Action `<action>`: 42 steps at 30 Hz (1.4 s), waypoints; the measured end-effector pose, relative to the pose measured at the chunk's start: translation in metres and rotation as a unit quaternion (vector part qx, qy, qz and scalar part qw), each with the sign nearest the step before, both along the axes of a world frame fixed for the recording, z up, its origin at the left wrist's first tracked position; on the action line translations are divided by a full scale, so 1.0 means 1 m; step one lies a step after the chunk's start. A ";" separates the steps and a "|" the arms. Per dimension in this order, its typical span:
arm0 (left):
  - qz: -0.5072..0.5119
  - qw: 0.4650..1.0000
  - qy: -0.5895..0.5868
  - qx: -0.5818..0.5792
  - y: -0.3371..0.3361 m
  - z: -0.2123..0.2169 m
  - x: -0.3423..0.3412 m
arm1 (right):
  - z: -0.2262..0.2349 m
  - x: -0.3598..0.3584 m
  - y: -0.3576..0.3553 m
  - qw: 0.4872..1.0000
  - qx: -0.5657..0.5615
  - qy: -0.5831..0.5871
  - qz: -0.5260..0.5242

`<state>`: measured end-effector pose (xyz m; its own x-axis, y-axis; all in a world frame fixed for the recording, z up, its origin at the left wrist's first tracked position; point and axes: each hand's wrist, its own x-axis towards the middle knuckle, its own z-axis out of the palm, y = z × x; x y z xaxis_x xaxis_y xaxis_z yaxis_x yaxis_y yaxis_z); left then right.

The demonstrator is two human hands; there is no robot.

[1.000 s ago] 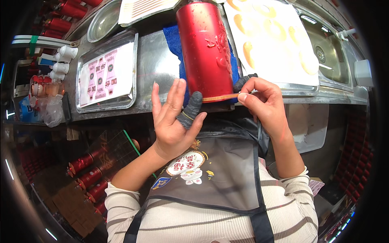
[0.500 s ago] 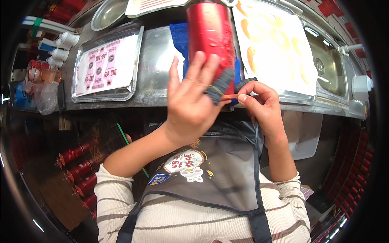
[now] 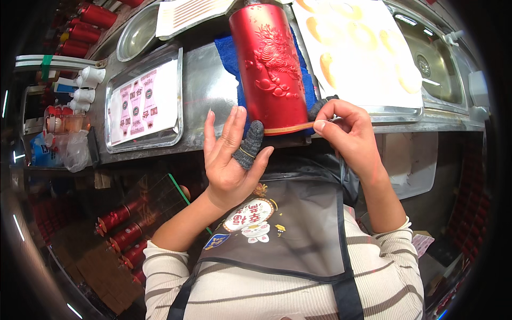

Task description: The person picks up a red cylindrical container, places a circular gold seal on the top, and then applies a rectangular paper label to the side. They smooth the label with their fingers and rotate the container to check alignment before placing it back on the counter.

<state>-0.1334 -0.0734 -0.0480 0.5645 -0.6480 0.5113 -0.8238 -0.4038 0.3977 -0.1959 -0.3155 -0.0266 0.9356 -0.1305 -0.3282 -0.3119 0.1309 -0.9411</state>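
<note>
Orange-gold strip (image 3: 288, 128): held across the base end of the red bottle (image 3: 274, 69); best kept level with the rim and smoothed from one end so that no crease is trapped.
Right hand (image 3: 346, 130): fingers clamped on the strip's right end; light, steady tension seems called for.
Left hand (image 3: 226, 165): fingers spread apart, nothing gripped; the grey finger cover (image 3: 249, 146) is held by the strip's left end, contact cannot be told.
Bottle's place: laid on a blue cloth (image 3: 226, 53) over the metal tabletop (image 3: 202, 74), upper middle of the frame.
Bottle's look: glossy, metallic, ornamented with raised relief.
</note>
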 end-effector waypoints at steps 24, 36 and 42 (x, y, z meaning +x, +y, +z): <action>0.031 0.994 0.073 -0.078 -0.008 -0.004 0.007 | 0.001 -0.001 0.004 1.000 -0.011 -0.006 0.001; 0.006 1.000 0.026 -0.001 -0.006 0.002 0.001 | -0.002 -0.003 0.006 0.999 0.022 -0.018 -0.036; -0.020 0.995 -0.081 0.055 -0.022 0.016 0.009 | -0.008 0.000 0.003 0.999 0.036 -0.012 -0.029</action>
<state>-0.1247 -0.0950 -0.0320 0.4528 -0.7254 0.5185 -0.8900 -0.4028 0.2137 -0.1964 -0.3126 -0.0351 0.9346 -0.1622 -0.3165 -0.2792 0.2164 -0.9355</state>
